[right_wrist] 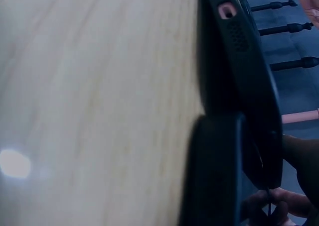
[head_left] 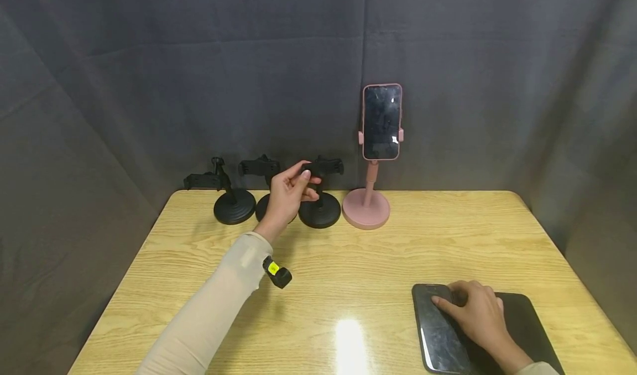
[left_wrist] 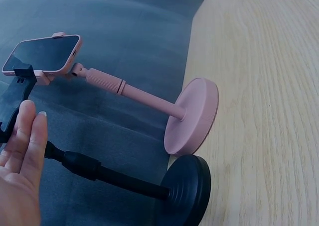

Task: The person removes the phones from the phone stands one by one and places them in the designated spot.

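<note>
My left hand (head_left: 288,193) grips the phone clamp (head_left: 329,167) of a black phone stand (head_left: 320,213), thumb in front and fingers behind. In the left wrist view the left fingers (left_wrist: 31,141) lie along that clamp, and its round base stands on the table. At the lower right, my right hand (head_left: 480,315) pinches the edge of a black phone (head_left: 440,331), its thumb over the screen. The phone's left part lies past a black flat slab (head_left: 522,319) under the hand. From the right wrist, the phone (right_wrist: 254,81) appears edge-on, tilted against the slab (right_wrist: 212,171).
A pink stand (head_left: 366,209) holding a phone (head_left: 382,121) upright stands just right of the gripped one. Two more black stands, one with its base (head_left: 234,206) in full view, stand to the left. Grey cloth (head_left: 224,87) hangs behind the wooden table (head_left: 378,275).
</note>
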Demonstrator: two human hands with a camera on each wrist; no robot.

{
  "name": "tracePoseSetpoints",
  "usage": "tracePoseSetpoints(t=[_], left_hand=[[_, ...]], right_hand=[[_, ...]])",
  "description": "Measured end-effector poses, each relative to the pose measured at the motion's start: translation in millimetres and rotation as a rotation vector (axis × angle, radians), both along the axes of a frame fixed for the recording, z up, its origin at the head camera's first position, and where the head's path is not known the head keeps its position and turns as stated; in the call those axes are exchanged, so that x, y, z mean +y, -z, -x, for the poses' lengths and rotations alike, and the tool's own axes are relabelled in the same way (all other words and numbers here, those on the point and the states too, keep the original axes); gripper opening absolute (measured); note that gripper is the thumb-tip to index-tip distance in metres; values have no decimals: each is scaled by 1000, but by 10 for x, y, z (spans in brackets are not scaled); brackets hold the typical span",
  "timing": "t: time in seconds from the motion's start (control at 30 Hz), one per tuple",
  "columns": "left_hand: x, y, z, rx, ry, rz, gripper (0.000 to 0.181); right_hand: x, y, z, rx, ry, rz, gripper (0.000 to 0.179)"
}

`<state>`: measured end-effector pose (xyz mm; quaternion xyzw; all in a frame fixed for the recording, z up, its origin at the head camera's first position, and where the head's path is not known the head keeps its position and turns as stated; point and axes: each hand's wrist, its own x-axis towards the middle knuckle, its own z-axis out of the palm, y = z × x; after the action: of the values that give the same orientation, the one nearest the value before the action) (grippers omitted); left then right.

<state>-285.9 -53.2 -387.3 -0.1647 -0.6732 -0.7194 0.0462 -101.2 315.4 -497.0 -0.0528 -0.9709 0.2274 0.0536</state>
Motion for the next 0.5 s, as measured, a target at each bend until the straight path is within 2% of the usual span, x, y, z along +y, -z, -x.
tracePoseSetpoints(t=[0.13,0.5], left_hand=[[-12,10,2,-3,0,7,41],[-31,18,13,0,-9,21,39]], right_hand=[[-12,-6,9,-13,-1,-11,57],[-45,-47,16,-41,-71,-47,50]])
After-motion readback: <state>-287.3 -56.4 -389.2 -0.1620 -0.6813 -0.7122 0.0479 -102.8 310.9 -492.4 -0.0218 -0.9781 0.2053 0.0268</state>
